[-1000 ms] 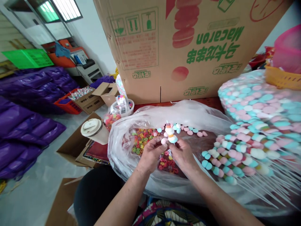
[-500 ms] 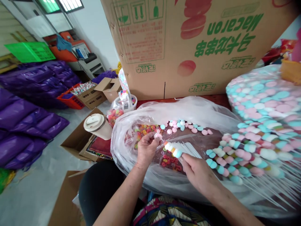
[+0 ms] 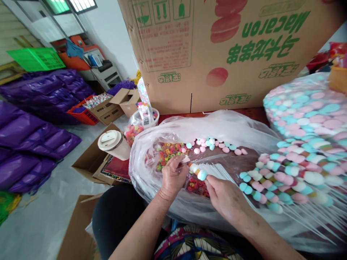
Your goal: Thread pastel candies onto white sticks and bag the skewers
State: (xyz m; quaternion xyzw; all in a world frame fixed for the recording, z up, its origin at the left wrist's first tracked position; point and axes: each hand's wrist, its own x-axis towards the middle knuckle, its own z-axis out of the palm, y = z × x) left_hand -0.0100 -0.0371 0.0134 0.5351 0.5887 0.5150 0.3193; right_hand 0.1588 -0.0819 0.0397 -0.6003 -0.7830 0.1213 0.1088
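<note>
My right hand (image 3: pixel 223 193) is closed around the lower part of a candy skewer (image 3: pixel 197 171), threaded with white, orange and blue pieces. At the skewer's upper end, my left hand (image 3: pixel 173 176) pinches a pink marshmallow (image 3: pixel 185 159); its fingers partly hide the tip. Just beyond lie loose pink, blue and white marshmallows (image 3: pixel 202 145). Ring-shaped candies in orange, yellow and green (image 3: pixel 170 151) sit past my left hand, and red rings (image 3: pixel 195 185) lie between my hands. Bare white sticks (image 3: pixel 219 170) are bundled behind my right hand.
Finished marshmallow skewers (image 3: pixel 290 177) are piled at right, before a large bag of marshmallows (image 3: pixel 306 104). Clear plastic sheeting (image 3: pixel 217 124) surrounds the work area. A big cardboard box (image 3: pixel 200 54) stands behind. On the left are a lidded cup (image 3: pixel 114 144) and a white tub (image 3: pixel 154 119).
My left hand has moved right and slightly down, bringing the pink marshmallow to the skewer's tip. The right hand stays nearly in place with the skewer.
</note>
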